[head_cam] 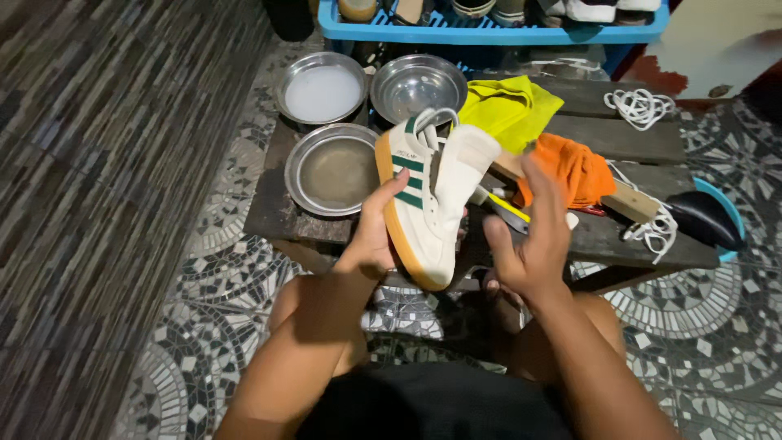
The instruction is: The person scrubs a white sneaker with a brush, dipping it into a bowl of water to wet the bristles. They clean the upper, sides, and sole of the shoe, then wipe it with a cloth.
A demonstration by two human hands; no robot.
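Note:
A white sneaker (428,200) with green side stripes and a tan sole is held up over a low dark wooden table (281,213). My left hand (375,232) grips it by the sole side, thumb on the striped flank. My right hand (529,236) hovers just right of the shoe, fingers spread and slightly blurred, holding nothing. The shoe has no laces and its tongue stands up.
Three metal bowls (330,169) sit on the table's left, one filled with whitish liquid (322,91). A yellow cloth (509,106), orange cloth (578,171), wooden-backed brush (631,200) and white laces (639,106) lie to the right. A blue shoe rack (489,34) stands behind.

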